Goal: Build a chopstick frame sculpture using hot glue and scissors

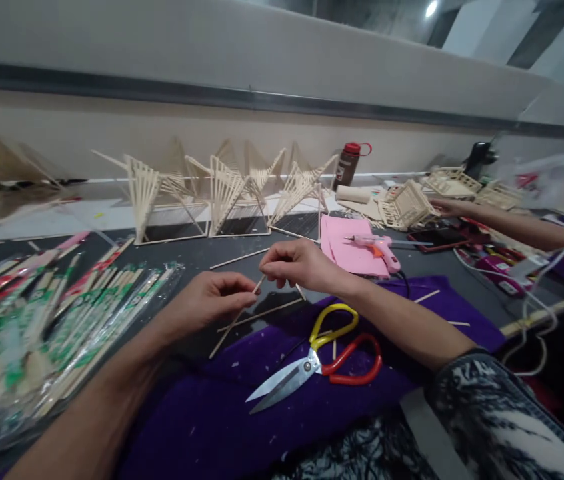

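Between my two hands a thin wooden stick (235,325) slants down to the left. My left hand (215,293) pinches it below its upper end, thumb against the fingers. At that upper end, the fingertips of my right hand (292,265) are pressed together on it. Other wooden sticks lie on the dark table under and behind my hands, one of them (237,259) just beyond my fingers. Scissors (307,365) with one yellow and one red handle rest half apart on the purple cloth (202,427), below my right forearm.
Plastic-wrapped bundles of chopsticks (97,313) cover the left side. Fan-shaped stick structures (227,193) stand along the wall. A pink glue gun (375,247) lies on pink sheets (332,243). Behind are a bottle (347,167) and a stick-built box (407,203), touched by another person's hand (449,207).
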Action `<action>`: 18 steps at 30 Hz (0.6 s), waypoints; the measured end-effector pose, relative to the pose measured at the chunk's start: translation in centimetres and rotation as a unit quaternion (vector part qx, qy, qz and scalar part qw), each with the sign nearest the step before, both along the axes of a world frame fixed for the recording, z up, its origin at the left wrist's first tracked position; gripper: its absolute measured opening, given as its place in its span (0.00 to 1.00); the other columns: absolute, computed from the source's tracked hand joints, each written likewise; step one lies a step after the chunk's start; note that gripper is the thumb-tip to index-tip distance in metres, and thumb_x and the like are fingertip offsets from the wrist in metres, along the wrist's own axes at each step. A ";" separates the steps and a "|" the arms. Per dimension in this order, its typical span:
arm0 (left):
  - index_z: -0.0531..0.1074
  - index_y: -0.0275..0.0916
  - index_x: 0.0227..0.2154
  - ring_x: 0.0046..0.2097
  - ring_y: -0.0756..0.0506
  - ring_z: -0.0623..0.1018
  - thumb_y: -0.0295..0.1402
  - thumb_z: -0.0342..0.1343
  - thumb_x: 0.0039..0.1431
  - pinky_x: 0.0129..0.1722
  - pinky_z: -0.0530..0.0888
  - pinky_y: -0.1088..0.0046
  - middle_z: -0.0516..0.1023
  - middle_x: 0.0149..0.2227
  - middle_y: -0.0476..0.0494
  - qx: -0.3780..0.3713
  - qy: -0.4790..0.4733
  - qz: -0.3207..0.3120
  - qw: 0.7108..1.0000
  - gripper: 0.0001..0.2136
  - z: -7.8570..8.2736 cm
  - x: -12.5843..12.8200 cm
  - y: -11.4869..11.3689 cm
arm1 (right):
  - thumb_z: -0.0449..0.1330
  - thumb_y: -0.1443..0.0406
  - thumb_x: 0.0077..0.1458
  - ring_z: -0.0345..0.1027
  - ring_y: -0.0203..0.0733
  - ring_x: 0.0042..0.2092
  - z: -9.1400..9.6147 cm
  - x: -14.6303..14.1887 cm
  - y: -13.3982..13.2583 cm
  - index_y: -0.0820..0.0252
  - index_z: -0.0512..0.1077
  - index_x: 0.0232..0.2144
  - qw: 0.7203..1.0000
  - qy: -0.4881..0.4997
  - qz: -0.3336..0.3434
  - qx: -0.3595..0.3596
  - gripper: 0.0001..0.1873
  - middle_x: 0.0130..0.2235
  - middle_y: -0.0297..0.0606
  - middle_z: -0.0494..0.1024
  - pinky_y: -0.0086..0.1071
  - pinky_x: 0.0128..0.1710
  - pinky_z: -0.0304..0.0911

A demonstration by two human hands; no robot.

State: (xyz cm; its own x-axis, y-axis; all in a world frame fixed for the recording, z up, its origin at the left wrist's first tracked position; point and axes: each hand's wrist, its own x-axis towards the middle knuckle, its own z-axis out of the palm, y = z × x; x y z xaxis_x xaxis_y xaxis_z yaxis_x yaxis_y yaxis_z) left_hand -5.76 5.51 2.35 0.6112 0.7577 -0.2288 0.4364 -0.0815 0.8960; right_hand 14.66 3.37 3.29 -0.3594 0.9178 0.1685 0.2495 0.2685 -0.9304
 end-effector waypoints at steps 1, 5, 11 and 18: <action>0.75 0.37 0.31 0.22 0.53 0.65 0.41 0.58 0.47 0.20 0.60 0.79 0.71 0.21 0.49 -0.012 0.004 -0.005 1.000 0.13 0.1 0.0 -0.1 | 0.57 0.64 0.51 0.67 0.30 0.24 0.4 0.2 -0.4 0.63 0.71 0.29 1.000 0.004 -0.007 0.001 0.07 0.23 0.31 0.71 0.21 0.20 0.56; 0.74 0.37 0.28 0.21 0.53 0.64 0.41 0.59 0.46 0.20 0.60 0.79 0.67 0.19 0.51 -0.008 0.018 -0.001 1.000 0.11 0.5 0.0 -0.3 | 0.57 0.62 0.51 0.65 0.29 0.25 1.4 2.7 -2.8 0.62 0.71 0.29 0.997 0.003 -0.067 0.031 0.08 0.25 0.31 0.72 0.22 0.22 0.58; 0.74 0.37 0.29 0.22 0.54 0.65 0.40 0.59 0.47 0.21 0.60 0.80 0.70 0.21 0.50 0.049 0.003 0.032 0.998 0.12 0.0 -0.2 0.0 | 0.55 0.56 0.51 0.65 0.35 0.28 -0.7 14.1 -5.2 0.62 0.73 0.30 0.910 -0.196 -0.358 0.069 0.15 0.28 0.37 0.74 0.27 0.26 0.56; 0.72 0.35 0.29 0.20 0.55 0.63 0.40 0.59 0.45 0.19 0.59 0.80 0.70 0.23 0.50 0.045 -0.041 0.047 0.997 0.13 1.3 1.5 -1.1 | 0.60 0.54 0.42 0.67 0.40 0.30 -4.4 22.3 -4.5 0.61 0.76 0.22 0.817 -0.368 -0.433 -0.101 0.15 0.24 0.38 0.75 0.29 0.26 0.51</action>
State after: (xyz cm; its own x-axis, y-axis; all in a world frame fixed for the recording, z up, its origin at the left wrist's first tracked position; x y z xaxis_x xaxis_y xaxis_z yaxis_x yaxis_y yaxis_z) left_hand -4.30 4.42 3.70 0.5503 0.8277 -0.1096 0.3716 -0.1253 0.9199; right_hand 36.99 -1.11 -1.16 0.5038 0.8637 0.0141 0.7761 -0.4454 -0.4465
